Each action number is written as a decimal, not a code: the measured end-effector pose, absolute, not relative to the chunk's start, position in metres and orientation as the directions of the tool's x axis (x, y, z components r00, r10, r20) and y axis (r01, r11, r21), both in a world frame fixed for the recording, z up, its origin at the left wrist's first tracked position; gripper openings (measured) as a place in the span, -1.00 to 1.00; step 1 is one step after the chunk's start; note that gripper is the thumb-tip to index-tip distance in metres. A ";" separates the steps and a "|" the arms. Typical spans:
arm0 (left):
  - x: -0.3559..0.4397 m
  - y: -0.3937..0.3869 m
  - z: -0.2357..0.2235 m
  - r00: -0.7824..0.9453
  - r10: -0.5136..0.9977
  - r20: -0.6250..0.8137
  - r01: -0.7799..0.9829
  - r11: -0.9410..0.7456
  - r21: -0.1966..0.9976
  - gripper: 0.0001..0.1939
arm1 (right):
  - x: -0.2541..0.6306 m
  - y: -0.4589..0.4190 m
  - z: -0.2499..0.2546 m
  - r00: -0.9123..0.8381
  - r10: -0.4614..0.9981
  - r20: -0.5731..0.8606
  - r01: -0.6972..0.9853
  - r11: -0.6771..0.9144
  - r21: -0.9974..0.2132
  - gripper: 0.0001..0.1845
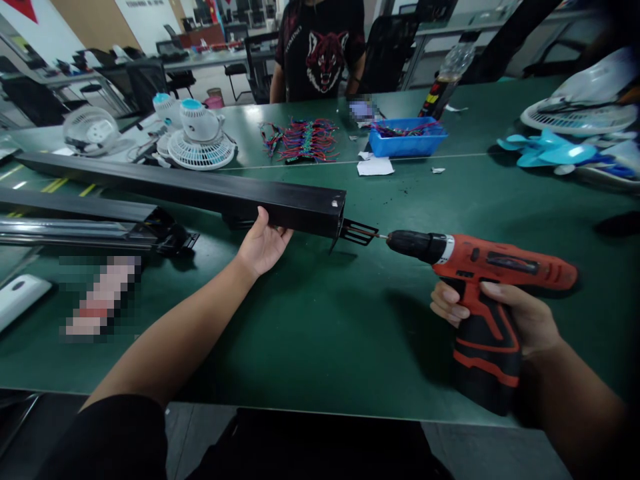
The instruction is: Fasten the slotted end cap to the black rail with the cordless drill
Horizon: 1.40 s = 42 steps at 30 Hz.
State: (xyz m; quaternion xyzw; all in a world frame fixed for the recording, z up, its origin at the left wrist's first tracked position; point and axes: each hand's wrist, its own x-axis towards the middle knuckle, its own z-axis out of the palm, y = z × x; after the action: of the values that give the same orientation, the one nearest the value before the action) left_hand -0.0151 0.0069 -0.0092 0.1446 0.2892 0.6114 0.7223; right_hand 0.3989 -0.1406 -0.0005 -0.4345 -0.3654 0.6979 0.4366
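Observation:
My left hand [261,243] grips the underside of a long black rectangular bar [200,190] that lies across the green table [325,313], near its right end. A black bracket [357,233] sticks out of that end. My right hand [505,313] is wrapped round the handle of a red and black cordless drill [480,267]. The drill's bit tip touches the bracket from the right.
More black and metal rails [85,223] lie at the left. White small fans [200,137], a bundle of coloured wires [303,140] and a blue tray [407,141] sit further back. Blue fan blades [550,150] lie at the right. A person in a black shirt [320,50] stands across the table.

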 end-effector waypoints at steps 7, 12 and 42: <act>-0.014 0.008 -0.010 0.073 0.964 -0.254 -0.795 0.210 0.569 -0.26 | 0.400 -0.141 -0.003 -0.241 0.923 -0.301 -0.300 -0.366 -0.881 -0.45; -0.011 0.005 -0.005 0.069 0.967 -0.247 -0.780 0.207 0.591 -0.30 | 0.398 -0.142 -0.001 -0.233 0.917 -0.324 -0.280 -0.382 -0.881 -0.44; -0.015 0.010 -0.008 0.088 0.956 -0.281 -0.826 0.228 0.516 -0.29 | 0.399 -0.141 0.002 -0.146 0.941 -0.304 -0.198 -0.329 -0.923 -0.35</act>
State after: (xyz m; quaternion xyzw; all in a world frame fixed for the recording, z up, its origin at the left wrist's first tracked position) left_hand -0.0146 0.0100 -0.0082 0.1129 0.2876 0.6111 0.7288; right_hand 0.3985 -0.1413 0.0021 -0.4868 -0.3815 0.6539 0.4358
